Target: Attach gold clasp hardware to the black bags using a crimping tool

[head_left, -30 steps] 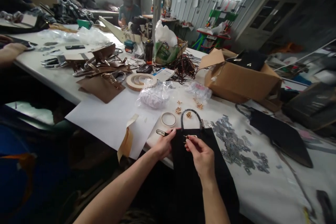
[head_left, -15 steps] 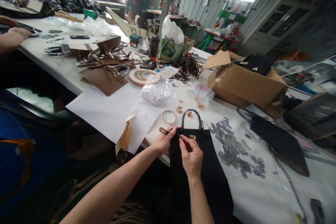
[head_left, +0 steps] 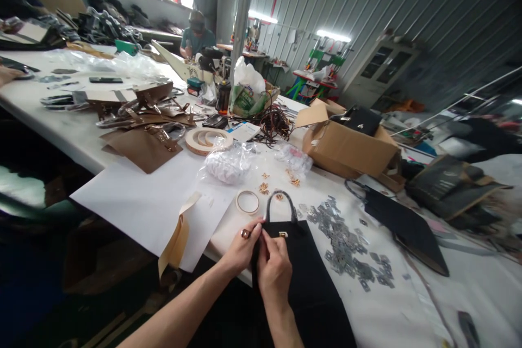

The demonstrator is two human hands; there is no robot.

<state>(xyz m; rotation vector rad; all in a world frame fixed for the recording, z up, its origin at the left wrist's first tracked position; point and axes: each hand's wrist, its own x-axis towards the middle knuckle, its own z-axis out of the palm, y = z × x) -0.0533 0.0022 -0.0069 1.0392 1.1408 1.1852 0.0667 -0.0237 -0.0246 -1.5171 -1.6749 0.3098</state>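
A black handbag panel [head_left: 310,277] with a curved handle [head_left: 280,196] lies over the table's near edge. My left hand [head_left: 243,244] pinches a dark strap with a metal piece [head_left: 245,234] at its end, by the panel's upper left corner. Close against it, my right hand [head_left: 274,266] is closed at the same corner; anything between its fingertips is too small to make out. A gold clasp [head_left: 283,234] sits on the panel just right of my right hand's fingers.
Grey metal plates [head_left: 342,239] are scattered right of the panel, beside another black bag piece [head_left: 403,223]. Beyond are a tape roll [head_left: 247,202], gold fasteners [head_left: 264,188] and a cardboard box [head_left: 350,147]. Brown leather pieces [head_left: 147,147] lie left. A person [head_left: 198,35] sits far back.
The view has tilted up and shifted right. My right hand has moved left along the panel's top, up against my left hand.
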